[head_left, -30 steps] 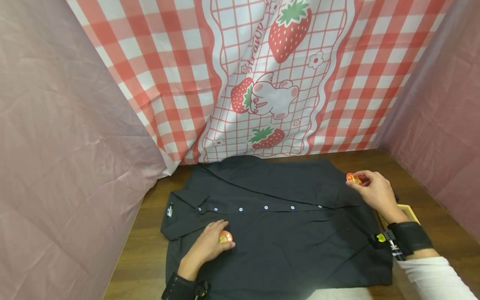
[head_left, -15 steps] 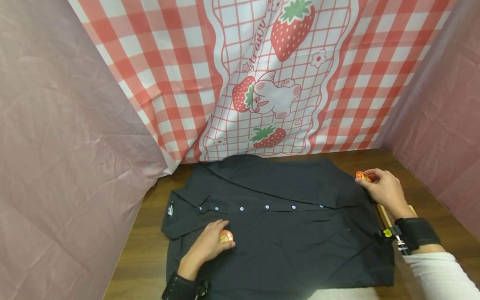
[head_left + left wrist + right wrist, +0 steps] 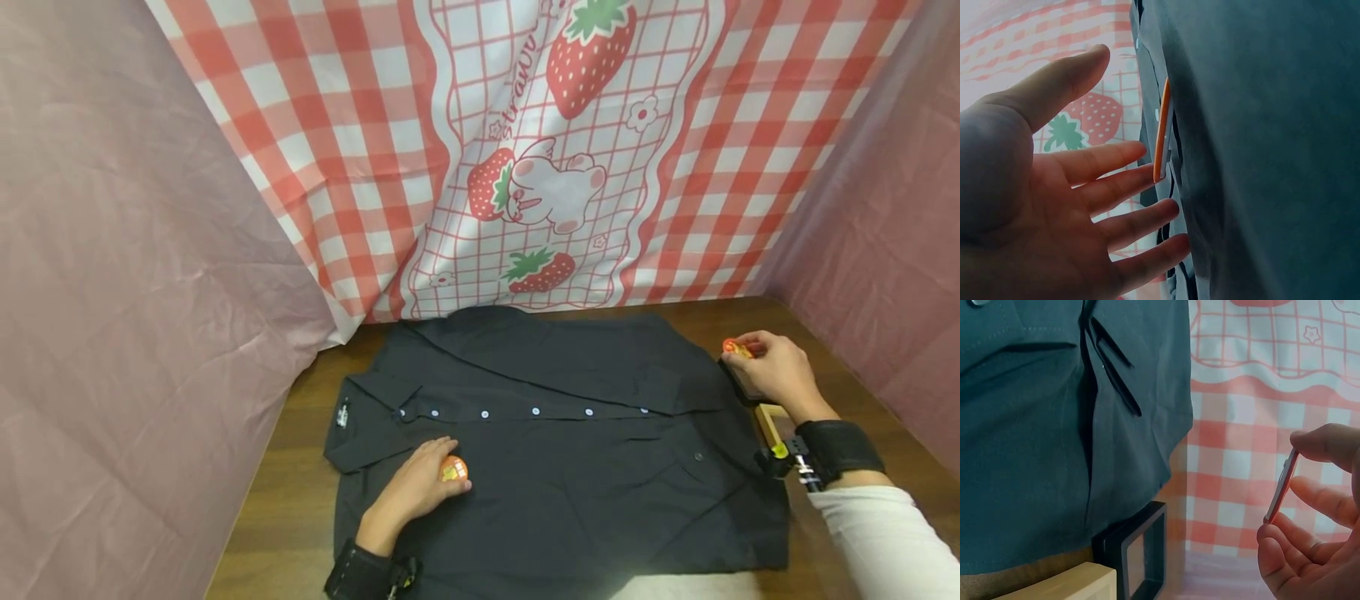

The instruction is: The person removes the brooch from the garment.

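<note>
A dark button-up shirt (image 3: 570,483) lies spread on the wooden table. On its front, a round orange badge (image 3: 454,469) sits by my left hand (image 3: 420,483). In the left wrist view that badge (image 3: 1163,134) shows edge-on, with the fingertips right at its rim and the thumb held well apart. Out past the shirt's right edge, my right hand (image 3: 783,375) pinches a second round orange badge (image 3: 737,347) between thumb and fingers. The right wrist view shows this badge (image 3: 1282,487) as a thin tilted disc, above the table.
Below the right hand stand a black frame-like box (image 3: 1141,550) and a pale yellow frame (image 3: 771,427), beside the shirt's hem. A checked strawberry cloth (image 3: 540,167) hangs at the back. Pink cloth walls (image 3: 862,275) close off both sides. Something white (image 3: 686,587) lies at the front edge.
My right hand has moved right, off the shirt, still pinching its badge, and more of the black box shows beneath it. The left hand stays by the other badge.
</note>
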`<state>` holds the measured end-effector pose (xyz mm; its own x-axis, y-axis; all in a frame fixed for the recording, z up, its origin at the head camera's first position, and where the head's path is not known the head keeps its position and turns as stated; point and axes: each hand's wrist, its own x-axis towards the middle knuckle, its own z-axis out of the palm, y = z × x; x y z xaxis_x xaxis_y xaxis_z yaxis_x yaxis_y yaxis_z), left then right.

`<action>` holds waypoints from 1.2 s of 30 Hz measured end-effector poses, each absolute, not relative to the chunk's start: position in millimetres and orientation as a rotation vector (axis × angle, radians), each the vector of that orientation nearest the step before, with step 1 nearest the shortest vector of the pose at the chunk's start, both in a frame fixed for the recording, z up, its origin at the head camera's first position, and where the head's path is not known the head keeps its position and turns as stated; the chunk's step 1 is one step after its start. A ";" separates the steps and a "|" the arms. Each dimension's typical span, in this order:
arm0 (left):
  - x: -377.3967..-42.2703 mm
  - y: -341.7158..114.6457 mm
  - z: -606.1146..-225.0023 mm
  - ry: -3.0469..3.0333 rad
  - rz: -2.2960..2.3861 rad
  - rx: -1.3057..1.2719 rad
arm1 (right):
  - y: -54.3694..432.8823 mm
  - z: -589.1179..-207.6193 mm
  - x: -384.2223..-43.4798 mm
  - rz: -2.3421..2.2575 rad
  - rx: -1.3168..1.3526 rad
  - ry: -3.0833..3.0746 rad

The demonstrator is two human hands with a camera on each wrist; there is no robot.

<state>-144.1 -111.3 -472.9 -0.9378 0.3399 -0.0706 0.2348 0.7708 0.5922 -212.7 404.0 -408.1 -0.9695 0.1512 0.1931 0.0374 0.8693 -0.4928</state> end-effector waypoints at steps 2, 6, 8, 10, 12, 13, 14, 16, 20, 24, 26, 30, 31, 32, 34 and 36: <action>-144.0 -111.7 -473.8 2.789 0.896 0.463 | 406.6 -409.5 -212.8 0.741 -0.165 -2.826; -144.0 -112.3 -475.2 2.789 0.895 0.470 | 411.7 -411.7 -213.4 0.745 -0.199 -2.832; -144.3 -112.6 -475.3 2.786 0.898 0.462 | 413.7 -412.3 -215.0 0.747 -0.218 -2.838; -144.5 -113.1 -475.3 2.787 0.905 0.458 | 415.6 -412.5 -217.0 0.745 -0.237 -2.847; -144.8 -113.6 -475.6 2.789 0.908 0.450 | 417.3 -412.5 -219.5 0.743 -0.249 -2.855; -144.7 -113.8 -475.7 2.789 0.911 0.445 | 418.4 -412.6 -220.4 0.743 -0.254 -2.860; -144.8 -114.0 -475.9 2.792 0.912 0.443 | 419.6 -412.7 -221.1 0.742 -0.253 -2.864; -144.8 -114.5 -476.0 2.795 0.911 0.443 | 422.2 -413.5 -221.9 0.740 -0.254 -2.874; -145.5 -115.6 -475.5 2.791 0.908 0.433 | 427.8 -417.4 -222.3 0.734 -0.242 -2.894; -146.2 -117.2 -474.9 2.797 0.896 0.439 | 431.8 -423.9 -223.3 0.731 -0.245 -2.906; -146.1 -117.7 -474.3 2.796 0.895 0.438 | 433.7 -427.2 -224.6 0.726 -0.250 -2.912; -145.6 -118.3 -474.9 2.783 0.905 0.423 | 438.3 -432.3 -228.1 0.726 -0.252 -2.927; -145.5 -118.4 -474.8 2.780 0.905 0.421 | 439.7 -433.1 -228.7 0.724 -0.249 -2.929; -145.4 -118.5 -474.8 2.777 0.906 0.422 | 441.4 -433.8 -229.2 0.723 -0.245 -2.930; -145.7 -118.4 -474.2 2.774 0.907 0.420 | 445.0 -434.9 -229.5 0.722 -0.244 -2.934; -146.3 -118.3 -473.7 2.773 0.911 0.420 | 448.8 -435.8 -229.0 0.725 -0.249 -2.940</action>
